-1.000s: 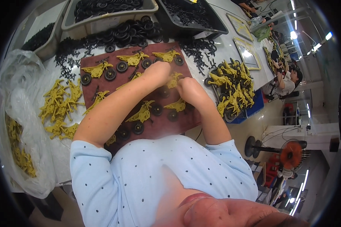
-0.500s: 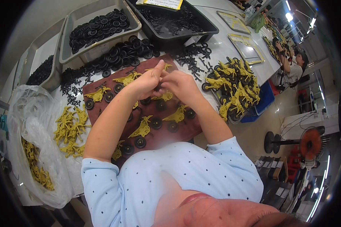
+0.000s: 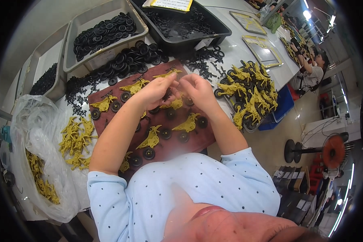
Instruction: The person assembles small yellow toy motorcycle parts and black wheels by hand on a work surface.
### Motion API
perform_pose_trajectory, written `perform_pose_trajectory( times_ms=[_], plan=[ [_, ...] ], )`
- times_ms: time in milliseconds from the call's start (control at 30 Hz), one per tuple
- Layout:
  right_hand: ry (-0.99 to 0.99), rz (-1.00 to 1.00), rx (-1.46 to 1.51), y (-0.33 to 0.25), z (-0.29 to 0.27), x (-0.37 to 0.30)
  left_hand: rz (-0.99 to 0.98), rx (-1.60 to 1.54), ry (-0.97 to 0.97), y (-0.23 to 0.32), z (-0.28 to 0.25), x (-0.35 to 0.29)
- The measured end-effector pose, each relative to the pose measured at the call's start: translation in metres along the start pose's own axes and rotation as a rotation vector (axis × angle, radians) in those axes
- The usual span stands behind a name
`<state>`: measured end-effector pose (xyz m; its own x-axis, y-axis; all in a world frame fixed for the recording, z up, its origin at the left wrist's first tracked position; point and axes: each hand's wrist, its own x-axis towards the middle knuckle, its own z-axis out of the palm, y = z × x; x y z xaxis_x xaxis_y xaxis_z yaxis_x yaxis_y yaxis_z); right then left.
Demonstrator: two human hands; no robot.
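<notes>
My left hand [image 3: 160, 89] and my right hand [image 3: 198, 92] are held close together over the far part of a maroon mat [image 3: 207, 139]. The left fingers curl inward around something dark that I cannot make out. Bent fingers of the right hand point toward the left palm, and whatever lies between their tips is hidden. On the mat lie several yellow toy motorbike bodies [image 3: 152, 138], with black toy wheels [image 3: 149, 153] beside them. One yellow body [image 3: 135, 86] is just left of my left wrist. Another yellow body [image 3: 174, 104] is partly covered beneath my hands.
Loose black wheels [image 3: 127, 60] are heaped behind the mat, before a grey bin [image 3: 145, 30] of wheels and a black bin [image 3: 226, 34] of small parts. Yellow bikes with wheels [image 3: 250, 94] pile up at right. A plastic bag [image 3: 36, 129] stands left. Far right, a person [image 3: 312, 72] sits.
My hands, which were touching at the fingers, have parted slightly. The right hand has turned and shifted a little to the right. The pieces on the mat lie as before.
</notes>
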<state>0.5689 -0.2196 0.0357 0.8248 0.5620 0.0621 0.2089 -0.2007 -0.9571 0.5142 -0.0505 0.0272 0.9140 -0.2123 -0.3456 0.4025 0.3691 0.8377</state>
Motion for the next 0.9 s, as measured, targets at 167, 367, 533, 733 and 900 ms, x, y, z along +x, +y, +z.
perform_pose_trajectory(
  times_ms=[167, 367, 533, 733, 900],
  plan=[
    [0.01, -0.082, -0.094, 0.005, -0.004, 0.003, 0.046, 0.077, -0.048, -0.006, -0.009, 0.009],
    [0.052, -0.2, -0.142, 0.015, -0.014, 0.014, 0.072, 0.166, 0.04, 0.01, -0.019, 0.024],
    [0.075, -0.061, -0.059, 0.012, -0.018, 0.02, 0.362, 1.218, 0.622, 0.013, -0.043, 0.05],
    [0.08, 0.034, -0.256, 0.013, -0.017, 0.027, 0.178, 1.493, 0.7, 0.006, -0.047, 0.074],
    [-0.016, -0.24, -0.622, 0.032, -0.023, 0.047, 0.184, 1.444, 0.703, 0.009, -0.046, 0.069]
  ],
)
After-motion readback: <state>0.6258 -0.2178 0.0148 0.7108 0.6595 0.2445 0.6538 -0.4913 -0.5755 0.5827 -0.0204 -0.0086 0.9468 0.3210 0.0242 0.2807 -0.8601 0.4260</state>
